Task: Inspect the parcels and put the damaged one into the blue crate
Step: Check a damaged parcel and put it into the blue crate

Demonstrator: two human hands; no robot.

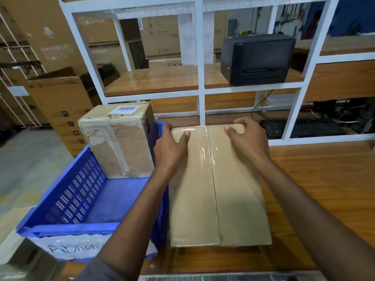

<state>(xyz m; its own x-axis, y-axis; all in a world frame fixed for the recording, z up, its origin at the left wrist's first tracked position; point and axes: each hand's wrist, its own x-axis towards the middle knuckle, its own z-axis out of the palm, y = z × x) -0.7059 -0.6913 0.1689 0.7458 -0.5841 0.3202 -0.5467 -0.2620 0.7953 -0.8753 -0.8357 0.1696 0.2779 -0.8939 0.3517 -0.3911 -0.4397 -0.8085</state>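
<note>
On the wooden table (324, 199), my left hand (170, 147) and right hand (247, 140) curl fingers (241, 122) over the far edge of the box (219, 199), so I'd tilt it evenly toward me.

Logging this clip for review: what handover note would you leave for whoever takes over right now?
The left hand and the right hand each grip the far edge of the flat taped parcel, at the left end of the wooden table.
A parcel with torn tape stands in the blue crate, at its far end.
Done: that battered one looks already sorted.
Left: finish checking the flat parcel; its visible face looks intact.
</note>
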